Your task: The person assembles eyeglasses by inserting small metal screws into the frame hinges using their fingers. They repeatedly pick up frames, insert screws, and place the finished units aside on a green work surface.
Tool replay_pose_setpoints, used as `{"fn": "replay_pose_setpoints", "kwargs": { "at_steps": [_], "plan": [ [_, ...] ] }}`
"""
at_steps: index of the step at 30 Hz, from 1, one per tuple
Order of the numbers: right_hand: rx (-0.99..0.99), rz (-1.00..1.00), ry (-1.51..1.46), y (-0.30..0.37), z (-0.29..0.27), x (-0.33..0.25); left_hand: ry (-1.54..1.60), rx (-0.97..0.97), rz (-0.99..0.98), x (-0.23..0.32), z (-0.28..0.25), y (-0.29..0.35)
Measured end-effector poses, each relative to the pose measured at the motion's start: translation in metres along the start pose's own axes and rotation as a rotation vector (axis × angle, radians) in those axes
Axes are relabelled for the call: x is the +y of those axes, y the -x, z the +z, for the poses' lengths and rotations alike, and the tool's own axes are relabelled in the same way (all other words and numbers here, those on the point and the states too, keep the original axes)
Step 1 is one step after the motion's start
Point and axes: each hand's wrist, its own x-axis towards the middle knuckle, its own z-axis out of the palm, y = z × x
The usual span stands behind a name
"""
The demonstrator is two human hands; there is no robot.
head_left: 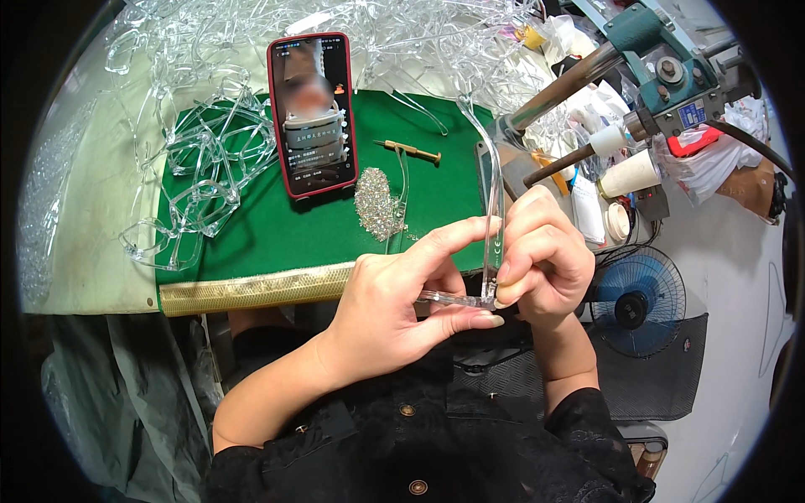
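Observation:
Just past the table's front edge, both hands hold a clear plastic eyeglass frame [493,180]. One temple arm stands up between them, bending at its far tip. My left hand [377,306] is closed on the front part, thumb below and forefinger stretched to the temple arm. With curled fingers, my right hand [549,256] pinches the corner where temple and front meet, near the metal hinge. Whether a tiny part sits in that pinch is hidden. On the green mat [251,243] lie a heap of tiny metal parts [379,204] and a thin brass-coloured screwdriver [409,151].
A phone [289,180] in a red case stands on the mat. Tangled clear frames [226,159] lie left, with more piled behind. A green bench machine [650,54] with metal rods rises at the right. Below it are a paper cup [627,174] and a blue fan [633,306].

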Motion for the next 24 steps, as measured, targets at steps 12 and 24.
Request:
{"fn": "replay_pose_setpoints", "kwargs": {
  "at_steps": [12,24],
  "plan": [
    [0.015,0.008,0.001,-0.001,0.002,0.001,0.016,0.003,-0.007,0.002,-0.001,0.0],
    [0.075,-0.069,0.054,0.0,-0.005,0.009,0.044,0.0,0.001,0.001,0.005,-0.008]
  ]
}}
